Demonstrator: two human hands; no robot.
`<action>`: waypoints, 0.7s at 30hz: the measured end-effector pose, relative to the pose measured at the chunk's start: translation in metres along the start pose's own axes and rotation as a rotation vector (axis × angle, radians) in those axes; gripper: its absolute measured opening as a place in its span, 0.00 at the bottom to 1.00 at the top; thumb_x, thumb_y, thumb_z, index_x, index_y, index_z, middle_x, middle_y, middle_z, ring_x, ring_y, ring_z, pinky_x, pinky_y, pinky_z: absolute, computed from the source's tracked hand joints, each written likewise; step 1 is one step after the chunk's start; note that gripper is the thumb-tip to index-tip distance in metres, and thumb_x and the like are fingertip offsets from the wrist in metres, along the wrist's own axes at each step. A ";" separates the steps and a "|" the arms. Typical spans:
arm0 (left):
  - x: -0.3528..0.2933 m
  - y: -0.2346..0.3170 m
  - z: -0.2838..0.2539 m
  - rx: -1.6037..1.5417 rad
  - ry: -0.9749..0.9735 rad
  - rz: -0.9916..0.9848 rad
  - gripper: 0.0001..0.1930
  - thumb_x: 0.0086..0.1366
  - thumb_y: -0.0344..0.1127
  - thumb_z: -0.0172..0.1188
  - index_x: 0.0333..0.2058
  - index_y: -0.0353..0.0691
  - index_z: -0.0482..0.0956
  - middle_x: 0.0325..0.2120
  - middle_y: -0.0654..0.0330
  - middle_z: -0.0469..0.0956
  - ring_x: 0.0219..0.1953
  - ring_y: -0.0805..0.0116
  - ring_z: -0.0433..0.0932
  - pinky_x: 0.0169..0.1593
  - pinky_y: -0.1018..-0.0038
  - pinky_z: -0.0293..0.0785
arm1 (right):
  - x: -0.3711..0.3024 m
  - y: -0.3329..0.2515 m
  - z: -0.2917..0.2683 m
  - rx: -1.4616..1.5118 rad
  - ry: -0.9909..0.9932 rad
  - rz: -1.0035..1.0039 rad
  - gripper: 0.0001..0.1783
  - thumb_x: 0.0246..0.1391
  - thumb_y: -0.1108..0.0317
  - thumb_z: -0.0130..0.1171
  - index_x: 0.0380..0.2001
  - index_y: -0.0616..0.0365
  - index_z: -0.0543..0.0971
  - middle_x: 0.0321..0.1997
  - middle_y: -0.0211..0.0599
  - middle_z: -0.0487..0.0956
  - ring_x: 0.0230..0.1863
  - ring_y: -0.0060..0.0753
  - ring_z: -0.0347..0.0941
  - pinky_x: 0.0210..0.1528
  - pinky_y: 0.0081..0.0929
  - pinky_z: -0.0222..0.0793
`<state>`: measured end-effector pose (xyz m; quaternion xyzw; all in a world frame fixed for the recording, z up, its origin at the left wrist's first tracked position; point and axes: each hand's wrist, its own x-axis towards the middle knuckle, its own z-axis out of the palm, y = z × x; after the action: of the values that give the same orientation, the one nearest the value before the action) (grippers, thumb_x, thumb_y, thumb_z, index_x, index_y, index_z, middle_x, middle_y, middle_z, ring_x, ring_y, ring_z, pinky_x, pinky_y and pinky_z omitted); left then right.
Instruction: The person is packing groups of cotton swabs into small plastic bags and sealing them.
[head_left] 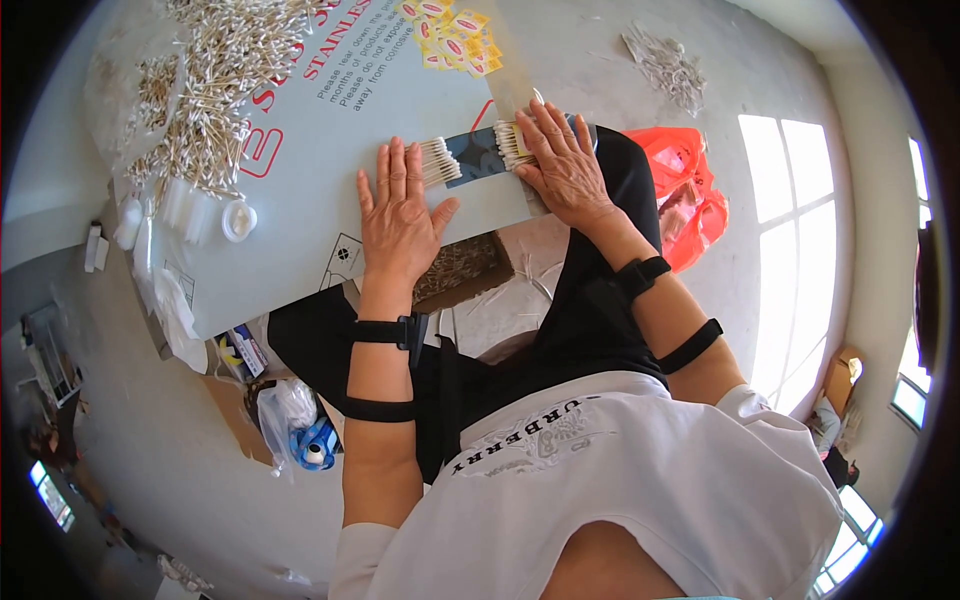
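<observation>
My left hand (405, 210) lies flat on the grey printed sheet (320, 170), its fingers stretched out. Beside its index finger and thumb is a row of cotton swabs (440, 162), laid side by side; part of the row may be under the hand. My right hand (565, 168), also flat with fingers extended, rests over the outer end of a second row of cotton swabs (508, 145). A dark, shiny strip (478, 156) shows between the two rows. What lies under the right palm is mostly hidden.
A big heap of loose cotton swabs (235, 70) covers the far left, near a round white container (238, 220). Small yellow labels (455, 40) lie at the back. An open box (465, 270) sits below the sheet's near edge. A red plastic bag (685, 190) stands right of my leg.
</observation>
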<state>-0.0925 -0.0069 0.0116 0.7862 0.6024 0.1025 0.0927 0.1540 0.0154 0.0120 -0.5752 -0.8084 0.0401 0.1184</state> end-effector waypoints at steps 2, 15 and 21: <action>0.001 0.005 0.003 0.013 -0.002 0.003 0.42 0.65 0.58 0.52 0.69 0.40 0.50 0.71 0.54 0.47 0.73 0.59 0.44 0.72 0.51 0.36 | 0.001 0.003 0.003 0.057 -0.017 -0.003 0.35 0.63 0.47 0.46 0.69 0.46 0.57 0.75 0.37 0.52 0.76 0.41 0.42 0.74 0.46 0.31; 0.013 0.036 0.012 -0.018 -0.022 0.041 0.42 0.64 0.57 0.55 0.69 0.39 0.51 0.71 0.53 0.47 0.73 0.58 0.43 0.72 0.52 0.36 | 0.000 0.006 0.010 0.228 0.016 0.024 0.35 0.61 0.51 0.51 0.68 0.48 0.58 0.73 0.38 0.56 0.75 0.43 0.45 0.74 0.46 0.36; 0.016 0.042 0.014 -0.020 -0.029 0.036 0.43 0.63 0.56 0.55 0.69 0.39 0.50 0.71 0.53 0.46 0.73 0.58 0.43 0.72 0.52 0.36 | -0.001 0.007 0.010 0.268 0.021 0.015 0.39 0.58 0.47 0.55 0.68 0.48 0.58 0.72 0.38 0.56 0.74 0.44 0.45 0.74 0.46 0.37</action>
<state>-0.0462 -0.0023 0.0106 0.7974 0.5856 0.0989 0.1074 0.1583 0.0179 0.0007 -0.5609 -0.7901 0.1426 0.2020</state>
